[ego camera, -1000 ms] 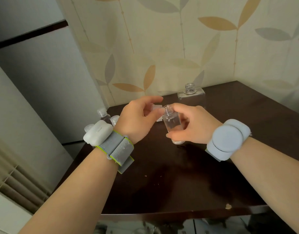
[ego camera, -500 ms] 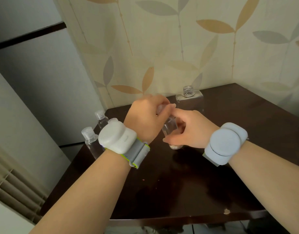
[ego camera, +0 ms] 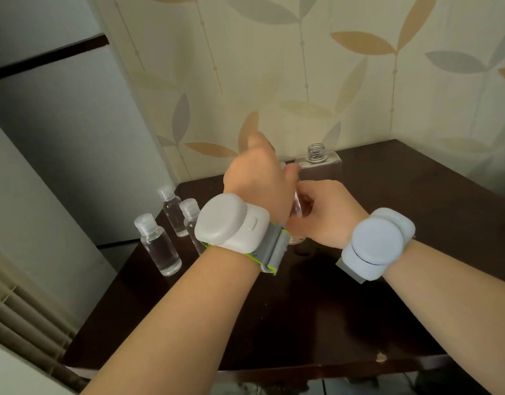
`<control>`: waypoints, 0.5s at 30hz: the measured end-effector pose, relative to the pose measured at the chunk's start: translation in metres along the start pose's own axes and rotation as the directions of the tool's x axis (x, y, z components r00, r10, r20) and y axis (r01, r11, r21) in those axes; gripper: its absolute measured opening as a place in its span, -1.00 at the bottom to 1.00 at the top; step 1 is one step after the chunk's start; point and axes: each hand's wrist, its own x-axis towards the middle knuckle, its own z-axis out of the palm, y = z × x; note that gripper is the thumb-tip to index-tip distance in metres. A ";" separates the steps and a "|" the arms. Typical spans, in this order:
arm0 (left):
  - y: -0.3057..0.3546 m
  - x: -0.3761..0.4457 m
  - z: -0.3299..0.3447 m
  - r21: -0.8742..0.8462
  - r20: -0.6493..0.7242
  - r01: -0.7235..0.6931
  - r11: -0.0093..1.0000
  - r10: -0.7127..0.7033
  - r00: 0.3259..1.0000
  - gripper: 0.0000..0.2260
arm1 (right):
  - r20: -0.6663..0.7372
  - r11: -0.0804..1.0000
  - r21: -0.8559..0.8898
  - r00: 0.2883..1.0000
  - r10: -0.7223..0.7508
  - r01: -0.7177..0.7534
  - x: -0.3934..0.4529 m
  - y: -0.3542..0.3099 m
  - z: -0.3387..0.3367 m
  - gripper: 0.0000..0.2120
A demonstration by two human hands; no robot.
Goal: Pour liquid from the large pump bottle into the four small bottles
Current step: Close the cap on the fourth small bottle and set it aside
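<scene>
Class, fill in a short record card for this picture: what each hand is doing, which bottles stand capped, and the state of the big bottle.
Left hand: on top of the small bottle, apparently at its cap
Right hand: grips that small bottle
Capped bottles: three, at the table's left edge
Large bottle: at the back, neck open, no pump on it

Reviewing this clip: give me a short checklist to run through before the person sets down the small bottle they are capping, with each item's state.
1. Right hand grips the small bottle body: ok.
2. Left hand is over the bottle's top: ok.
3. Cap fully seated: cannot tell, the left hand hides it.
4. Three capped bottles stand upright at the left of the table: ok.
5. Large bottle upright, neck open, no pump on it: ok.
6. Liquid level in the held bottle: cannot tell.
</scene>
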 end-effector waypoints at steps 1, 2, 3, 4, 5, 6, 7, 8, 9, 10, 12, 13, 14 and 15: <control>0.000 0.001 0.001 -0.052 -0.005 -0.020 0.998 0.019 1.000 -0.76 | -0.017 0.999 0.042 1.000 -0.004 0.004 0.001 0.001 0.000 -0.80; -0.001 0.001 0.001 -0.108 -0.013 -0.045 0.993 0.044 0.999 -0.77 | -0.029 0.996 0.088 1.000 -0.009 0.012 0.002 0.003 0.001 -0.75; -0.002 0.001 0.001 -0.158 -0.012 -0.064 0.985 0.063 0.998 -0.78 | -0.035 0.992 0.127 0.999 -0.016 0.020 0.003 0.004 0.001 -0.67; -0.003 0.000 0.000 -0.204 -0.002 -0.077 0.976 0.078 0.997 -0.79 | -0.040 0.988 0.155 0.999 -0.025 0.031 0.004 0.005 0.001 -0.61; -0.004 0.000 0.000 -0.259 0.021 -0.075 0.963 0.083 0.996 -0.80 | -0.044 0.984 0.174 0.998 -0.038 0.045 0.004 0.005 0.001 -0.60; -0.006 -0.001 -0.001 -0.341 0.055 -0.057 0.938 0.081 0.995 -0.82 | -0.047 0.980 0.192 0.997 -0.053 0.061 0.004 0.004 0.001 -0.61; -0.007 -0.002 -0.001 -0.455 0.098 -0.019 0.891 0.071 0.993 -0.83 | -0.051 0.974 0.214 0.997 -0.062 0.071 0.004 0.004 0.000 -0.62; -0.008 -0.004 -0.001 -0.585 0.147 0.040 0.810 0.057 0.987 -0.82 | -0.055 0.968 0.238 0.996 -0.065 0.076 0.004 0.003 0.000 -0.62; -0.009 -0.004 -0.001 -0.705 0.198 0.107 0.701 0.050 0.979 -0.81 | -0.058 0.964 0.257 0.996 -0.062 0.075 0.005 0.003 0.000 -0.64; -0.010 -0.004 -0.001 -0.786 0.241 0.164 0.597 0.052 0.969 -0.81 | -0.061 0.960 0.268 0.996 -0.060 0.074 0.005 0.003 0.000 -0.68; -0.011 -0.004 0.000 -0.819 0.280 0.215 0.531 0.045 0.959 -0.82 | -0.064 0.964 0.255 0.996 -0.059 0.073 0.004 0.002 -0.001 -0.72; -0.011 -0.004 0.001 -0.798 0.277 0.216 0.563 0.024 0.960 -0.82 | -0.067 0.969 0.238 0.996 -0.058 0.072 0.003 0.002 -0.001 -0.70; -0.010 -0.004 0.002 -0.758 0.259 0.208 0.618 -0.007 0.966 -0.79 | -0.068 0.974 0.216 0.996 -0.061 0.074 0.003 0.002 -0.001 -0.68; -0.009 -0.003 0.003 -0.708 0.222 0.192 0.680 -0.043 0.974 -0.75 | -0.071 0.980 0.185 0.995 -0.067 0.079 0.002 0.002 -0.001 -0.67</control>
